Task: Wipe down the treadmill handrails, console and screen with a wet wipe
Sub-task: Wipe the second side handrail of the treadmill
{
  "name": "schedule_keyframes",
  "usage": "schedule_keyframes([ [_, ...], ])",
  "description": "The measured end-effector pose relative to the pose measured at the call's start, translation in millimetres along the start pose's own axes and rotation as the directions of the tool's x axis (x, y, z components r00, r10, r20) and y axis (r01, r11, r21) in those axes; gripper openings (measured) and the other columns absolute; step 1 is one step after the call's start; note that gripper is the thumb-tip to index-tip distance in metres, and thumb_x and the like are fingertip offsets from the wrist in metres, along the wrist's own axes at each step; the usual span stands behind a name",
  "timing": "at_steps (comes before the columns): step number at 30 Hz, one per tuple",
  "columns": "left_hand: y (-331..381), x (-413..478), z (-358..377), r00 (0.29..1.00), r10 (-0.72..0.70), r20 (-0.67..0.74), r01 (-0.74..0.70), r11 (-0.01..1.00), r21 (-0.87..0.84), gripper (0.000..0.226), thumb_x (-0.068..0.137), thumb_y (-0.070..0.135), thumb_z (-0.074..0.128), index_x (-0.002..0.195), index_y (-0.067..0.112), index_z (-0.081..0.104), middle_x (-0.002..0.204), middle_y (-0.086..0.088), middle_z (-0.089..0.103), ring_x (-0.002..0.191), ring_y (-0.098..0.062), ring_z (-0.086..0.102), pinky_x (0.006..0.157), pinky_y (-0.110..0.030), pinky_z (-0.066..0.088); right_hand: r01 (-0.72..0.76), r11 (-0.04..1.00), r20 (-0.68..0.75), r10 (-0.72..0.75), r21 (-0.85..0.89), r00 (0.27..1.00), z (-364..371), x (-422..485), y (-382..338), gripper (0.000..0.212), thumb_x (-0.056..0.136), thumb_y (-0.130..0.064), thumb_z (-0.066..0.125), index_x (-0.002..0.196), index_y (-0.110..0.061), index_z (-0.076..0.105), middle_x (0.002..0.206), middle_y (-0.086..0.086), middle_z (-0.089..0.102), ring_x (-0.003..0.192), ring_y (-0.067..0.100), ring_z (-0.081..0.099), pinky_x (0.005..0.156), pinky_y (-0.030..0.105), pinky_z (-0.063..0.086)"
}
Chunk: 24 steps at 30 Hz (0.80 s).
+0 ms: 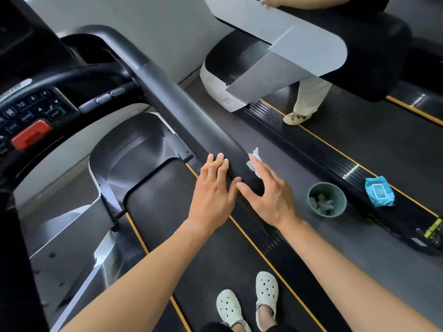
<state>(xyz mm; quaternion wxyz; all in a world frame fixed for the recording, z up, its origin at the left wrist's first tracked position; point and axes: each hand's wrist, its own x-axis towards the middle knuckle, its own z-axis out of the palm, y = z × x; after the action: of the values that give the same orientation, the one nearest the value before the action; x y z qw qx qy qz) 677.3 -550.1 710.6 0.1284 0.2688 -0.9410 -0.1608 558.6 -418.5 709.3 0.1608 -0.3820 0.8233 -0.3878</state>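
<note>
While the wet wipe point(254, 161) is pressed against the outer side of the right handrail point(182, 111) by the straight fingers of the right hand point(271, 195), the left hand point(212, 188) is laid flat and relaxed on the rail's top. Handrail wiping is judged under way. The console point(31, 111), left of the rail, is presumed outstanding. Beyond the rail, a bin point(326, 186) of used wipes and a wipe pack point(379, 191) are seen.

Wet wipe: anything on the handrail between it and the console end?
Nothing visible. The handrail is bare ahead of the wet wipe under the right hand; the left hand rests beside it, not ahead.
</note>
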Motion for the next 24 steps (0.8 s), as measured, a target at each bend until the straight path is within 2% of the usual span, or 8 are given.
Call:
schedule_keyframes([
  [2, -1.3, 2.4, -1.5, 1.0, 0.017, 0.002, -0.017, 0.999, 0.03, 0.059, 0.105, 0.047, 0.042, 0.148, 0.006, 0.045, 0.155, -0.007, 0.042, 0.151, -0.032, 0.025, 0.126, -0.035, 0.02, -0.051, 0.998, 0.078, 0.049, 0.024, 0.996, -6.0, 13.6, -2.2, 0.078, 0.095, -0.069, 0.051, 0.159, -0.031, 0.03, 0.158, -0.012, 0.044, 0.142, 0.012, 0.045, 0.111, 0.031, 0.039],
  [5, 0.6, 7.6, -2.7, 0.999, 0.042, -0.032, -0.04, 0.997, 0.067, 0.051, 0.103, 0.04, 0.049, 0.138, 0.004, 0.051, 0.144, -0.011, 0.05, 0.14, -0.037, 0.036, 0.12, -0.043, 0.032, -0.058, 0.998, 0.222, 0.055, 0.006, 0.973, -14.3, 43.4, -15.7, 0.084, 0.093, -0.074, 0.047, 0.162, -0.031, 0.024, 0.162, -0.011, 0.038, 0.147, 0.016, 0.039, 0.115, 0.036, 0.034],
  [9, 3.4, 15.6, -7.2, 0.993, 0.07, -0.096, -0.06, 0.993, 0.103, 0.037, 0.098, 0.032, 0.061, 0.122, 0.005, 0.057, 0.125, -0.008, 0.055, 0.114, -0.032, 0.046, 0.101, -0.044, 0.043, -0.001, 0.998, 0.293, -0.016, 0.057, 0.956, -14.1, 55.5, -26.6, 0.085, 0.093, -0.077, 0.04, 0.163, -0.034, 0.016, 0.168, -0.011, 0.024, 0.151, 0.013, 0.031, 0.119, 0.04, 0.031],
  [11, 1.3, 20.6, -13.6, 0.992, 0.077, -0.102, -0.064, 0.99, 0.124, 0.039, 0.095, 0.037, 0.065, 0.12, 0.009, 0.057, 0.12, -0.004, 0.055, 0.109, -0.028, 0.048, 0.098, -0.045, 0.044, 0.018, 0.997, 0.307, -0.042, 0.079, 0.951, -15.2, 48.9, -19.4, 0.086, 0.089, -0.082, 0.032, 0.162, -0.04, 0.016, 0.17, -0.013, 0.018, 0.152, 0.012, 0.028, 0.121, 0.041, 0.031],
  [14, -9.1, 27.5, -20.5, 0.996, 0.077, -0.038, -0.07, 0.986, 0.152, 0.06, 0.094, 0.049, 0.064, 0.138, 0.01, 0.05, 0.139, -0.002, 0.049, 0.133, -0.028, 0.043, 0.116, -0.049, 0.034, 0.038, 0.995, 0.335, -0.066, 0.089, 0.94, -18.5, 43.5, -8.1, 0.082, 0.09, -0.083, 0.03, 0.161, -0.046, 0.014, 0.17, -0.014, 0.013, 0.154, 0.011, 0.024, 0.121, 0.042, 0.03],
  [17, -15.9, 36.5, -24.1, 0.998, 0.002, 0.057, -0.011, 0.986, 0.165, 0.085, 0.092, 0.064, 0.052, 0.156, 0.01, 0.034, 0.163, -0.003, 0.031, 0.155, -0.025, 0.021, 0.127, -0.046, 0.019, 0.058, 0.996, 0.388, -0.079, 0.067, 0.918, -21.0, 59.3, -14.4, 0.077, 0.096, -0.075, 0.036, 0.162, -0.042, 0.013, 0.171, -0.017, 0.007, 0.155, 0.008, 0.015, 0.122, 0.038, 0.023],
  [21, -18.1, 40.3, -26.0, 0.996, 0.021, 0.082, -0.032, 0.99, 0.135, 0.093, 0.091, 0.073, 0.052, 0.161, 0.018, 0.026, 0.167, 0.0, 0.026, 0.158, -0.021, 0.013, 0.127, -0.044, 0.021, 0.125, 0.991, 0.438, -0.134, 0.05, 0.889, -13.0, 95.2, -34.1, 0.08, 0.097, -0.075, 0.032, 0.164, -0.038, 0.009, 0.17, -0.021, -0.006, 0.157, 0.007, 0.002, 0.124, 0.044, 0.017],
  [24, -16.2, 41.0, -27.7, 0.997, -0.032, 0.066, 0.029, 0.999, 0.036, 0.095, 0.086, 0.075, 0.059, 0.157, 0.018, 0.033, 0.164, 0.0, 0.031, 0.157, -0.023, 0.017, 0.126, -0.045, 0.024, 0.145, 0.988, 0.441, -0.151, 0.047, 0.885, -7.7, 107.6, -37.3, 0.079, 0.098, -0.074, 0.032, 0.164, -0.038, 0.008, 0.17, -0.02, -0.007, 0.157, 0.008, 0.0, 0.124, 0.045, 0.017],
])
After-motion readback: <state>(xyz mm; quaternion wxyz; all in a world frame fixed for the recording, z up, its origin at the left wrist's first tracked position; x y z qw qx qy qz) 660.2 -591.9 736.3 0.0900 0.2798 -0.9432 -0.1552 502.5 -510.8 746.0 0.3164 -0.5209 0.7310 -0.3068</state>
